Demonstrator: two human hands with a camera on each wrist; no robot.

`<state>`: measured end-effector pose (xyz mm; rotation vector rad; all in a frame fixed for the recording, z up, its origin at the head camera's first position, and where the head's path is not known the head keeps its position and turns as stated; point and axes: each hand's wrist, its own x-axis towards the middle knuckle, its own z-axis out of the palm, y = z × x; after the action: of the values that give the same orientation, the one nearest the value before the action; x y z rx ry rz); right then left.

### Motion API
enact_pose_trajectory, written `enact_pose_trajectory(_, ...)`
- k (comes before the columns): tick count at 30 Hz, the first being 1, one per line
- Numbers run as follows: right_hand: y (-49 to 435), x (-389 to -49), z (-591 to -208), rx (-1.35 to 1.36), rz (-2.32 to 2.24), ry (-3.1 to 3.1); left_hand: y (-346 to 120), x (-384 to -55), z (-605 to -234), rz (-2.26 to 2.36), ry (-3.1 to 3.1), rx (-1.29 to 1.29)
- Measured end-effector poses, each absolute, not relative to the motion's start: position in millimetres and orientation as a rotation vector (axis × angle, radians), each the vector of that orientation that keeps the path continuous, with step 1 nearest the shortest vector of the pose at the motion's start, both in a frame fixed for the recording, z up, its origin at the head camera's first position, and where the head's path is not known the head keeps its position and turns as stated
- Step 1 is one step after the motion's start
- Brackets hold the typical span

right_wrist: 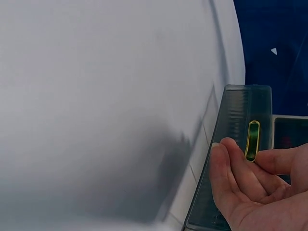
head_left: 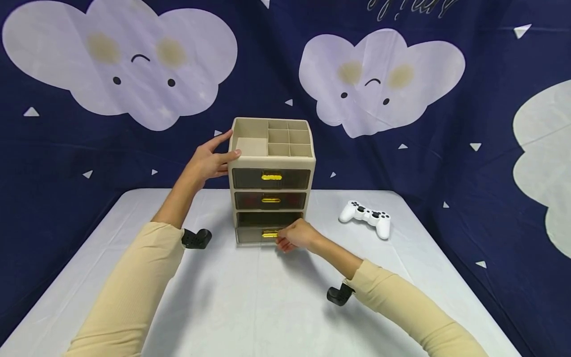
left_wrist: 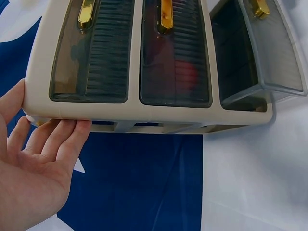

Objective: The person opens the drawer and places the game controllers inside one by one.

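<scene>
A cream desktop drawer organizer (head_left: pixel 272 162) stands upright at the back of the table, with a divided top tray and three dark see-through drawers. Its bottom drawer (head_left: pixel 251 235) is pulled partly out, while the upper two are closed. My left hand (head_left: pixel 208 161) rests on the organizer's upper left corner, fingers spread along its side. In the left wrist view something red (left_wrist: pixel 185 74) shows dimly through the middle drawer's front. With thumb and fingers, my right hand (head_left: pixel 298 235) pinches the end of the bottom drawer's gold handle (right_wrist: pixel 252 140).
A white game controller (head_left: pixel 366 218) lies on the white-covered table (head_left: pixel 250 297), right of the organizer. Behind hangs a dark blue cloth (head_left: pixel 272 59) with clouds and small triangles. Black camera mounts (head_left: pixel 197 239) stick out from both wrists.
</scene>
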<state>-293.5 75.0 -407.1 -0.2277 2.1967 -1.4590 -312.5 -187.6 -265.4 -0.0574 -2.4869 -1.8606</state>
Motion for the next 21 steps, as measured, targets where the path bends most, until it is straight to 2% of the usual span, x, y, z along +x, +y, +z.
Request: enact_pose_trajectory(21, 83.0, -266.1, -403.5, -0.332, -1.420, 2.223, -187.1, -312.3, -265.2, -1.875, -2.475, -0.053)
